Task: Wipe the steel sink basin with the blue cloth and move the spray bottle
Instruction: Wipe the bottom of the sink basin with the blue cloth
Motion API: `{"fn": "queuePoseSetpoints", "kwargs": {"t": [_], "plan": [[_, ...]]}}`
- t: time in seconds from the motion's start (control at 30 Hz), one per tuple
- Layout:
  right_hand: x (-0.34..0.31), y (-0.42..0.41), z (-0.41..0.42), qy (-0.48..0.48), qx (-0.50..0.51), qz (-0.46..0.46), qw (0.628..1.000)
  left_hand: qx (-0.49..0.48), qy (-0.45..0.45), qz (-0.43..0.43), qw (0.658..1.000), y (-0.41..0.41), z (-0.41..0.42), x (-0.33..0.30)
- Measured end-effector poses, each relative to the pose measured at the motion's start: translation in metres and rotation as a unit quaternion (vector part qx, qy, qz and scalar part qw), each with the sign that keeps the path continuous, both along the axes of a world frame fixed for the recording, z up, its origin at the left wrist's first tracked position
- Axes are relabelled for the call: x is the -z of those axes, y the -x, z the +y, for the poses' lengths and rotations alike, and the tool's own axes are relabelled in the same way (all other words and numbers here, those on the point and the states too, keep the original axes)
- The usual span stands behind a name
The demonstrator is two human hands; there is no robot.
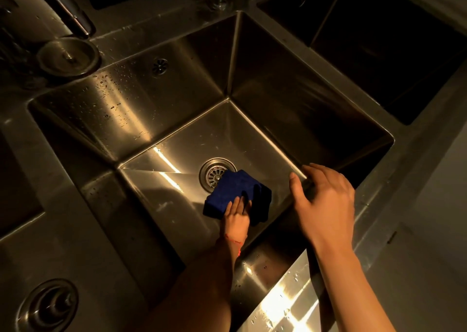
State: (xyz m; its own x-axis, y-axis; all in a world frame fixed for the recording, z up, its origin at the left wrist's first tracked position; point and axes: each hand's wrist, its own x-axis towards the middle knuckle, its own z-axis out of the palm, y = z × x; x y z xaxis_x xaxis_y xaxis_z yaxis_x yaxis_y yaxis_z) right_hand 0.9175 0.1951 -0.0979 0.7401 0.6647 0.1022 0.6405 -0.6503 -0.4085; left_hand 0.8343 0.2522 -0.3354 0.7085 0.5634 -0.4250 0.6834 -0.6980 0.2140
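While the left hand [236, 211] reaches down into the steel sink basin [177, 109], its fingers lie fairly straight on the blue cloth [232, 192], pressing it flat against the basin floor; that grip is spread on the cloth, not curled round it. The cloth sits on the near right part of the floor, its far corner overlapping the rim of the round drain strainer [216, 173], and a darker fold of it reaches toward the right wall. Left of the cloth and strainer, the basin floor lies bare up to the seams where it meets the left and back walls. A small overflow grille [160, 66] sits high on the back-left wall, which is speckled with water drops.

Higher up, the right hand [326, 200] is at the basin's near right edge, fingers loosely spread and holding nothing; whether it rests on the rim or hovers just over it cannot be told. The wet steel tabletop [285, 304] frames the basin on every side. A round metal sink plug [68, 56] lies on it by the far left corner, and a second basin [379, 41] opens beyond the right rim. No spray bottle can be made out in the dim view.
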Motion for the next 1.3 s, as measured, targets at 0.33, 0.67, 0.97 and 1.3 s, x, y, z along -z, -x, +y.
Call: {"fn": "queuePoseSetpoints", "kwargs": {"t": [0.33, 0.67, 0.97, 1.3], "plan": [[-0.003, 0.001, 0.0, 0.001, -0.002, 0.002, 1.0, -0.047, 0.015, 0.034, 0.998, 0.012, 0.002, 0.002], [-0.003, 0.001, 0.001, 0.009, 0.003, 0.01, 1.0, -0.163, 0.012, -0.008, 0.987, 0.032, 0.01, 0.003], [-0.003, 0.001, 0.001, 0.0, 0.002, 0.004, 1.0, -0.231, 0.008, -0.02, 0.973, 0.032, 0.027, -0.008], [-0.001, 0.001, 0.001, 0.0, -0.002, -0.004, 1.0, -0.271, -0.006, 0.05, 0.961, 0.043, 0.052, 0.006]]}}
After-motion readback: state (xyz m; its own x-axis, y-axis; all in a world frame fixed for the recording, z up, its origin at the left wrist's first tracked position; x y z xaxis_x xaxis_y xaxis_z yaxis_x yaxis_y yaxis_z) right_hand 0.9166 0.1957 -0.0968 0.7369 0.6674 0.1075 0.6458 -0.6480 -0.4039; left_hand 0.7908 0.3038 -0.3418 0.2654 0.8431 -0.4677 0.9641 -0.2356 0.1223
